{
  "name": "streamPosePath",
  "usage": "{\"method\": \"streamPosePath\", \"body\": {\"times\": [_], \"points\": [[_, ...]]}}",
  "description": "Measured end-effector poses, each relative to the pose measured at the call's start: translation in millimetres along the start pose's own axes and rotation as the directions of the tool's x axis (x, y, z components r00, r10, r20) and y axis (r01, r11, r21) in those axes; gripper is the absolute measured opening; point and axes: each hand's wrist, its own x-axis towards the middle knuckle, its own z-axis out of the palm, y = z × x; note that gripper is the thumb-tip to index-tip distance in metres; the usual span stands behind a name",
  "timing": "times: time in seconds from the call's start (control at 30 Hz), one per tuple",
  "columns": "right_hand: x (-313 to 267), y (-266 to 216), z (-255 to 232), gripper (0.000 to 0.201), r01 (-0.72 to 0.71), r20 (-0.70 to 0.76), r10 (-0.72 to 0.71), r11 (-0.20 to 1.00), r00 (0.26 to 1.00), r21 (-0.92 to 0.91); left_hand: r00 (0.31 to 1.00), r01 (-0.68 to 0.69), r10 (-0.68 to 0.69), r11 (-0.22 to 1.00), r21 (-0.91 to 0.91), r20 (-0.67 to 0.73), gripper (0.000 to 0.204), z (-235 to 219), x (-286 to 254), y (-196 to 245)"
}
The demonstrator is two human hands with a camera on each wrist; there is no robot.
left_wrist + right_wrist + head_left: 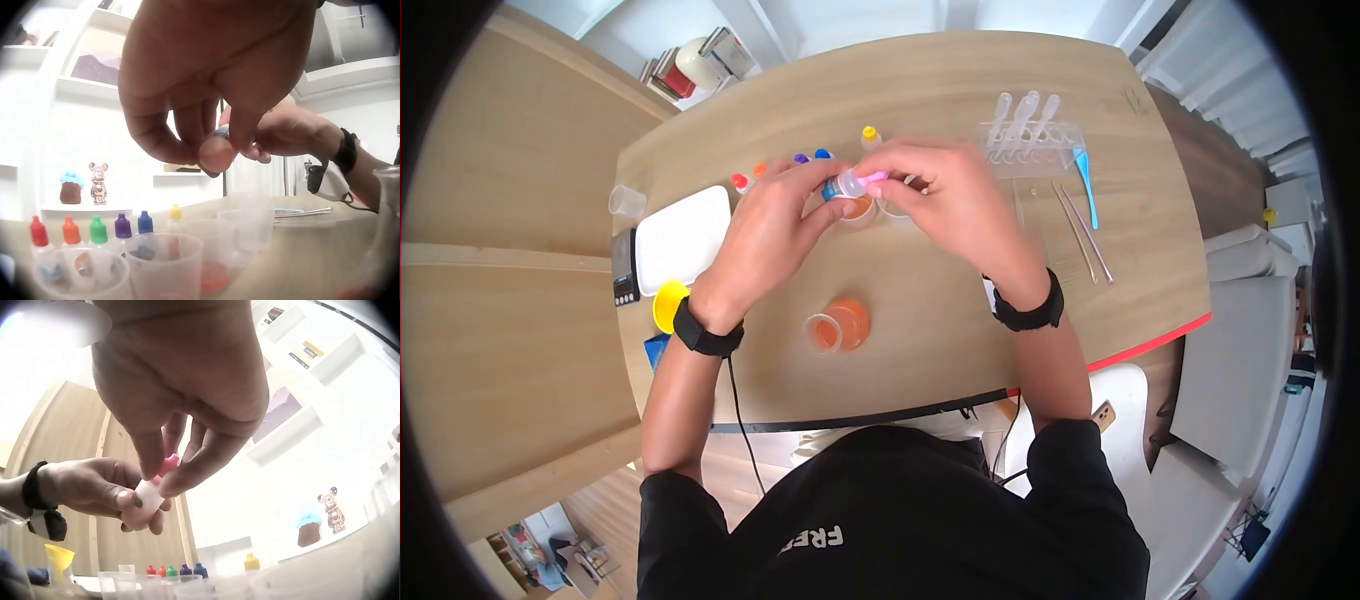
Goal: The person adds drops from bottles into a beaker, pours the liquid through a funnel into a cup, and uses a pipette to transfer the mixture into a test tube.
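Note:
My left hand (760, 240) holds a small dropper bottle (150, 495) with a blue label, tilted on its side above the table. On the bottle's nozzle end is a pink cap (169, 464), pinched between thumb and fingers of my right hand (955, 200). The bottle's rounded base shows in the left wrist view. Below the hands stand clear plastic cups (165, 265), one with orange liquid (214, 276) in it. Closer to my body is a glass flask (852, 322) of orange liquid.
Dropper bottles with red (39, 231), orange, green, purple, blue and yellow caps (870, 133) stand behind the cups. At left are a scale with a white tray (685, 240) and a yellow funnel (668, 305). A clear rack (1030, 155) with pipettes, a blue spatula (1088, 185) and thin rods lie right.

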Motion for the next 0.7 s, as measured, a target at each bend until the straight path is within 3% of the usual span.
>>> {"method": "streamPosePath", "body": {"times": [0.1, 0.2, 0.3, 0.5, 0.6, 0.7], "points": [[-4.7, 6.9, 1.3, 0.016, 0.039, -0.061, -0.036, 0.998, 0.997, 0.051, 0.993, 0.042, -0.042, 0.999, 0.007, 0.112, 0.039, -0.5, 7.2, 1.3], [-7.3, 17.0, 1.2, 0.017, 0.046, -0.087, -0.03, 0.98, 0.996, 0.196, 0.984, 0.081, -0.077, 0.997, -0.021, 0.161, 0.032, -2.2, 13.7, 10.2], [-8.4, 19.4, 1.3, 0.015, -0.055, -0.043, 0.074, 0.938, 0.996, 0.342, 0.981, 0.089, -0.08, 0.995, -0.04, 0.179, 0.031, 0.5, 15.8, 10.1], [-9.9, 25.0, -1.1, 0.015, 0.035, -0.075, -0.036, 0.999, 0.997, -0.005, 0.973, 0.073, -0.069, 0.997, -0.011, 0.222, 0.029, 7.6, 17.2, 0.2], [-9.9, 25.5, -6.1, 0.015, 0.031, -0.132, -0.035, 0.999, 0.991, -0.035, 0.969, 0.062, -0.076, 0.996, 0.07, 0.235, 0.029, 7.6, 16.9, 0.5], [-8.7, 25.0, -9.5, 0.015, 0.049, -0.236, -0.046, 0.999, 0.971, 0.008, 0.975, -0.09, 0.058, 0.986, 0.139, 0.216, 0.034, 10.2, 16.8, -6.4]]}}
